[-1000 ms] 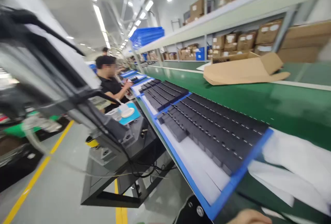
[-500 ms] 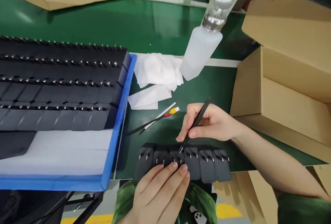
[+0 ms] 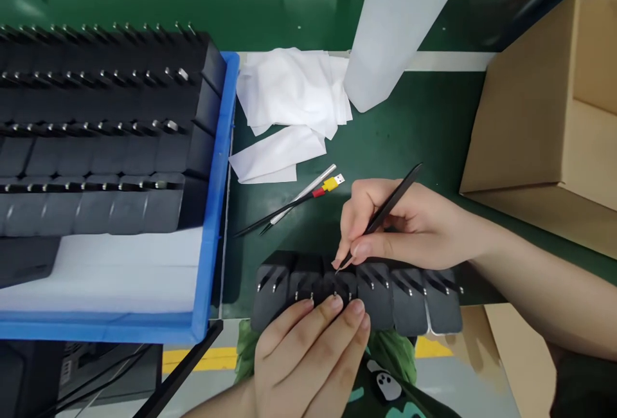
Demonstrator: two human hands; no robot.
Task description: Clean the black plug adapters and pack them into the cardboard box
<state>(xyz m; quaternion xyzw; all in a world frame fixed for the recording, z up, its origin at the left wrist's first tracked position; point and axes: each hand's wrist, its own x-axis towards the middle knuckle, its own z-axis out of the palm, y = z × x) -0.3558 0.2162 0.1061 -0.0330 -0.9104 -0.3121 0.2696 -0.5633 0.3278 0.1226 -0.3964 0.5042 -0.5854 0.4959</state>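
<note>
**Tweezer tip at the third charger in a row of six**

A row of black plug-in chargers lies along the near edge of the green bench, lower centre of the frame, prongs facing up. The right hand pinches a pair of black tweezers between thumb and fingers, closed firmly on it like a pen, with the tip down at the prongs of the third charger from the left. The left hand comes up from the bottom edge and presses its fingertips on the near side of that same charger and its neighbour, steadying them rather than gripping.

How much of the row is dealt with cannot be read: the six chargers look alike, and nothing marks a worked one from an unworked one. By position, two lie left of the tip and three right.

Just above the row lie a second slim black tool and a silver pen-like stick with a small yellow-and-red connector. Further up are crumpled white wipes and a white plastic bottle, its top cut off by the frame. At the left a blue tray holds ranks of more black chargers; at the right an open cardboard box is partly out of view. The tweezer tip is too small to show whether it grips anything.
</note>
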